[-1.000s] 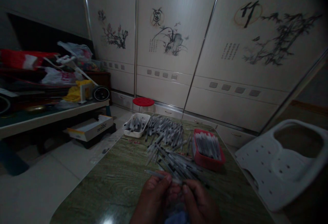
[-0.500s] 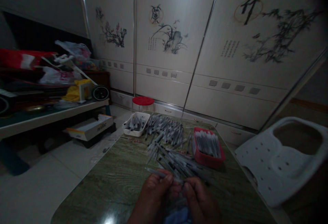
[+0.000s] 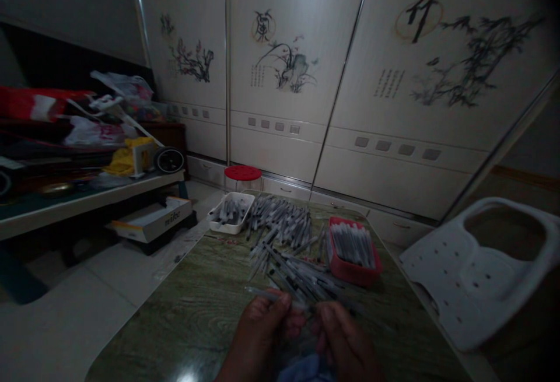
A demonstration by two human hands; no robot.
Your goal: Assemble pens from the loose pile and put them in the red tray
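Near the front edge of the green table [image 3: 188, 306], my left hand [image 3: 266, 326] is closed on a clear pen [image 3: 261, 293], whose tip points left. Facing it, my right hand [image 3: 339, 332] has its fingers pinched by the pen's other end; what they hold is too small and dim to name. Just beyond my hands lies a loose heap of pens [image 3: 301, 274], with a larger pile [image 3: 282, 218] behind it. A red basket [image 3: 356, 274] of upright-leaning pens stands at the right, and a white basket [image 3: 227, 228] with more pens at the back left.
A red stool [image 3: 242, 173] stands behind the table, before the sliding cabinet doors [image 3: 280, 137]. To the right is a white plastic chair [image 3: 464, 277]. A cluttered bench [image 3: 131, 192] is at the left, with a shoe box [image 3: 153, 218] below it.
My right hand's fingers have moved slightly right, a little apart from my left hand. The view has shifted slightly. My left hand still grips the pen.
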